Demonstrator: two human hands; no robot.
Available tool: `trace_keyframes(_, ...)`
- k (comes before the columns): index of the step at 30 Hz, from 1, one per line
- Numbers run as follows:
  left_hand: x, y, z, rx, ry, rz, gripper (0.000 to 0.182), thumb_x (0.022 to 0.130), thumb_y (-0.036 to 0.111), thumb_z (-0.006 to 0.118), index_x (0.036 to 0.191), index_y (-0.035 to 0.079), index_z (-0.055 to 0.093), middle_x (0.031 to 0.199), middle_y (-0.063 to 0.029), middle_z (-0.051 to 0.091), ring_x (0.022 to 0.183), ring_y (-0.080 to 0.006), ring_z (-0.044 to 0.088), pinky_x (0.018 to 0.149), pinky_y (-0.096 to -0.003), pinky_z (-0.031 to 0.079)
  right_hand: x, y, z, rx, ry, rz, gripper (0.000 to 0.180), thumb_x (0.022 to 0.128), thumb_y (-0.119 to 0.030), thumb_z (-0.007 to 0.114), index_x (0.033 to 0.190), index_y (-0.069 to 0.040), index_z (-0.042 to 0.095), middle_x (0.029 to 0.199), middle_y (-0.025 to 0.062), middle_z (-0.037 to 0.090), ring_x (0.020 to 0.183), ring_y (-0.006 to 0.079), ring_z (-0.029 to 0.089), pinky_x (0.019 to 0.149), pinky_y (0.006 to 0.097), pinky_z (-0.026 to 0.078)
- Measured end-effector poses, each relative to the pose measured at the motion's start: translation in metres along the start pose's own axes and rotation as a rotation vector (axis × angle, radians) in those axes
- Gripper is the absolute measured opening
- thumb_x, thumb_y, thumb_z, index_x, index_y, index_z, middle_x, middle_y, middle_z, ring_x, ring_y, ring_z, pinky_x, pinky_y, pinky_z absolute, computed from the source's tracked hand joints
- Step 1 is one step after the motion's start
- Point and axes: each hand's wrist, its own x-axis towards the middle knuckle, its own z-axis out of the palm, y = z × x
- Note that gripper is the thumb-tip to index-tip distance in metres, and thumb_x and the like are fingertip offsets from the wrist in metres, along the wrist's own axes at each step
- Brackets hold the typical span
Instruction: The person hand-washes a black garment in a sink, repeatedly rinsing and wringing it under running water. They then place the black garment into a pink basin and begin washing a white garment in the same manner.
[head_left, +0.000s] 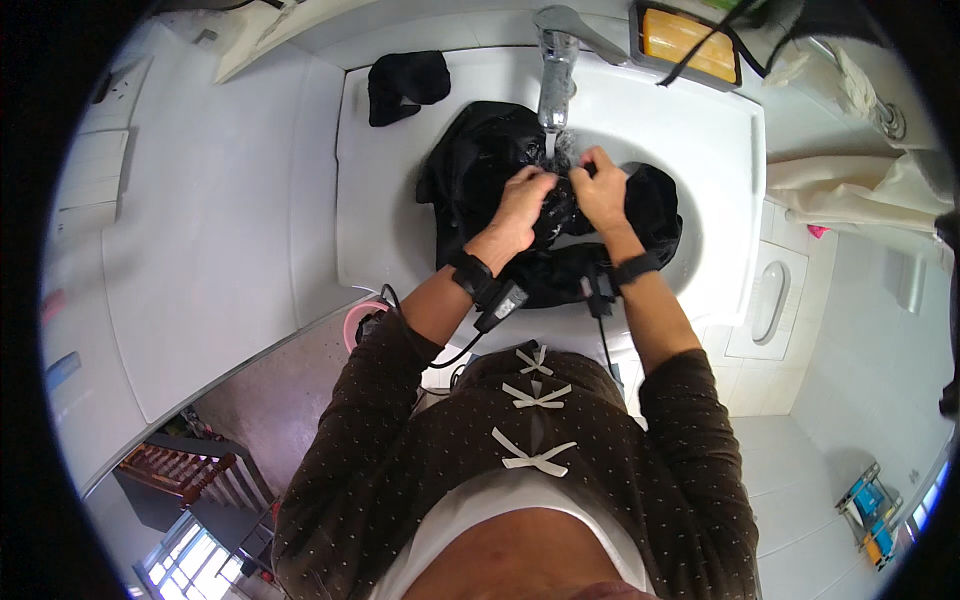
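Observation:
A wet black garment (480, 172) lies bunched in the white washbasin (697, 285), spread to both sides of my hands. Water runs from the chrome faucet (556, 82) and splashes onto the cloth just beyond my fingers. My left hand (517, 206) pinches the fabric below the spout, its fingertips partly blurred. Close by on the right, my right hand (602, 193) is closed in a loose fist on the same cloth. A smaller black cloth piece (405, 84) rests on the basin's back left corner. Both wrists wear black straps with cabled devices.
Behind the basin, right of the faucet, a dark dish holds an orange soap bar (686, 45). A pink bucket (358, 322) stands below at the left. A cream curtain (847, 184) hangs at the right, near a squat toilet (769, 300). Cables hang from both wrist devices.

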Motion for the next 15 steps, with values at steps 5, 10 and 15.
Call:
trace_keyframes(5, -0.019, -0.017, 0.014, 0.648, -0.361, 0.178, 0.019, 0.079, 0.019, 0.060, 0.083, 0.001, 0.057, 0.073, -0.0011, 0.053, 0.067, -0.0089, 0.047, 0.059, -0.0254, 0.040, -0.007, 0.026, -0.033, 0.737, -0.429, 0.526, 0.051, 0.081, -0.043, 0.057, 0.109, 0.000, 0.055, 0.104, 0.0079, 0.057, 0.094, 0.0192, 0.053, 0.080, 0.0313, 0.043)
trace_keyframes(10, -0.038, -0.012, 0.010, 0.962, -0.685, 0.167, 0.025, 0.081, 0.022, 0.061, 0.092, 0.000, 0.056, 0.076, -0.0011, 0.053, 0.069, -0.0095, 0.049, 0.060, -0.0257, 0.041, -0.011, 0.031, -0.037, 0.444, -0.743, 0.453, 0.039, 0.066, -0.010, 0.067, 0.099, 0.009, 0.054, 0.089, 0.0087, 0.060, 0.072, 0.0149, 0.055, 0.064, 0.0265, 0.046)
trace_keyframes(15, -0.040, 0.023, -0.036, 0.557, 0.140, 0.561, 0.037, 0.083, 0.031, 0.060, 0.109, 0.006, 0.054, 0.093, -0.0080, 0.061, 0.091, -0.0146, 0.054, 0.080, -0.0311, 0.045, 0.002, 0.017, -0.023, 0.218, -0.065, 0.004, 0.043, 0.064, 0.008, 0.051, 0.105, -0.001, 0.058, 0.088, 0.0126, 0.064, 0.084, 0.0232, 0.061, 0.077, 0.0302, 0.048)
